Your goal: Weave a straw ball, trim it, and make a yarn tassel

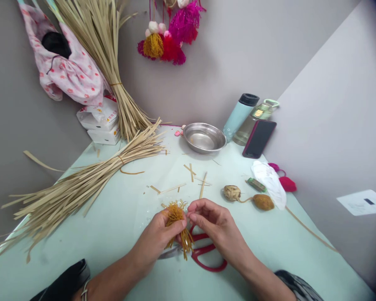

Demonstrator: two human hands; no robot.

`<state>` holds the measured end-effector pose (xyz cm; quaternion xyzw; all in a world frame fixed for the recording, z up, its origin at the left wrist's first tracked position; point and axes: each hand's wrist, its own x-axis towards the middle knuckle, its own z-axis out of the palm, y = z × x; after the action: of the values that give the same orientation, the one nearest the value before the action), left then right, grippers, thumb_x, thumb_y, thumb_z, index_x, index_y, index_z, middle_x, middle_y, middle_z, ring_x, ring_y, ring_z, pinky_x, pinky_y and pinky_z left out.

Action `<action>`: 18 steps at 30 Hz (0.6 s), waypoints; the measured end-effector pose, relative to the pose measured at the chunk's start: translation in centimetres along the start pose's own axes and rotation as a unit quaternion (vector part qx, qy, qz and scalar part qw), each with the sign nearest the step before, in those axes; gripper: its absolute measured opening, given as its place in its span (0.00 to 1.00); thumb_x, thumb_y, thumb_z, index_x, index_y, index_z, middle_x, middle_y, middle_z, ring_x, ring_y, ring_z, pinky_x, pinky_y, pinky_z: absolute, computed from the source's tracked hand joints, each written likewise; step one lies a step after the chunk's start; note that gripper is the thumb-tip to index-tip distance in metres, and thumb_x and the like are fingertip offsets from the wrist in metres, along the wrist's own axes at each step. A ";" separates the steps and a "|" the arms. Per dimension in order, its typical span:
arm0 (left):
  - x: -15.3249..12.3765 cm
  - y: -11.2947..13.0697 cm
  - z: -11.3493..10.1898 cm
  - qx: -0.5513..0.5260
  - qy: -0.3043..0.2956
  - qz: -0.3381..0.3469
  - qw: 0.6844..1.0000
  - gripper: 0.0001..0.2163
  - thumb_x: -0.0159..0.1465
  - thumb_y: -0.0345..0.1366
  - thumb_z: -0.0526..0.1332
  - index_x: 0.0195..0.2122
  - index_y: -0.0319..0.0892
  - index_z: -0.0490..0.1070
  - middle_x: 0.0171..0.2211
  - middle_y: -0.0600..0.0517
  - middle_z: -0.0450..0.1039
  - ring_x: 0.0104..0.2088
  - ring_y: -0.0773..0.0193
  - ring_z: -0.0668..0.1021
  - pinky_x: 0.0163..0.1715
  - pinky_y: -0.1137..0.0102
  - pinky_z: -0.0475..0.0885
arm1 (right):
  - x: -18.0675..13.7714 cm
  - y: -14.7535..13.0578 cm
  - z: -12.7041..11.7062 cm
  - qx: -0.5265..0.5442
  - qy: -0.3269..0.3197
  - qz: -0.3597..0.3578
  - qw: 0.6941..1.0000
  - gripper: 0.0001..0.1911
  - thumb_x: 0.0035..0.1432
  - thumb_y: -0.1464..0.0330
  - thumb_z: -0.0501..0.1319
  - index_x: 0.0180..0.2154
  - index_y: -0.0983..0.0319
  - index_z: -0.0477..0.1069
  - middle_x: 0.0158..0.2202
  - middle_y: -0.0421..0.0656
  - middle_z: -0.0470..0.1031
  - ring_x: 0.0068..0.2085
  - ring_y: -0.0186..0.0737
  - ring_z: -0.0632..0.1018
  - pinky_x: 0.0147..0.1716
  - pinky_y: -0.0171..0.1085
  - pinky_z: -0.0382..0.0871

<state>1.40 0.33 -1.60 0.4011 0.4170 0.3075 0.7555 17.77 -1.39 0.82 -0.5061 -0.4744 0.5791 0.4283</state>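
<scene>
My left hand is closed around a mustard-yellow yarn tassel, whose threads stick out above and below the fingers. My right hand pinches at the same tassel from the right, fingertips meeting the left thumb. Both hands hover just above the pale green table, near its front middle. Red-handled scissors lie on the table directly under the hands, partly hidden by them.
A long bundle of straw strips lies across the left. A steel bowl, two bottles and a phone stand at the back. A small woven ball, a brown pompom, white cloth and straw offcuts lie nearby.
</scene>
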 end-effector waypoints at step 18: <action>0.0 0.1 0.1 -0.011 -0.007 0.006 1.000 0.07 0.60 0.39 0.61 0.32 0.41 0.69 0.26 0.55 0.67 0.28 0.67 0.69 0.31 0.73 0.65 | 0.0 0.6 0.0 -0.031 -0.046 0.046 0.997 0.19 0.56 0.51 0.62 0.31 0.62 0.70 0.23 0.38 0.70 0.26 0.35 0.71 0.26 0.34 0.66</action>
<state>1.45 0.35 -1.49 0.3972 0.4059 0.3141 0.7608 17.79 -1.53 0.24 -0.5131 -0.4875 0.6060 0.3630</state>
